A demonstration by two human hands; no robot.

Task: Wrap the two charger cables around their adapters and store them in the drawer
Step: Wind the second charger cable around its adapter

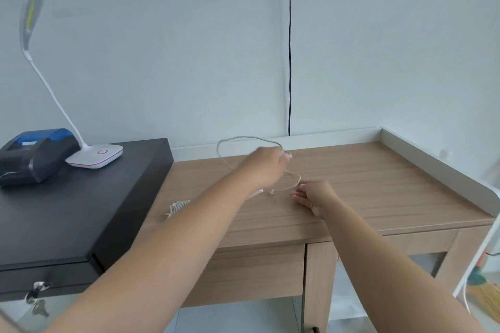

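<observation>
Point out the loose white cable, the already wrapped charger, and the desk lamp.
loose white cable (238,138): head view, top of its raised loop.
wrapped charger (177,207): head view, coiled bundle on the desk.
desk lamp (96,155): head view, its base.

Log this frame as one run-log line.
phase: wrapping second cable | left hand: lifting loose cable | right hand: on desk by cable | wrapped charger: on desk | drawer: shut

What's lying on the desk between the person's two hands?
In the head view, a loop of the thin white cable runs from the left hand toward the right hand, its loose plug end lying on the wooden desk.
</observation>
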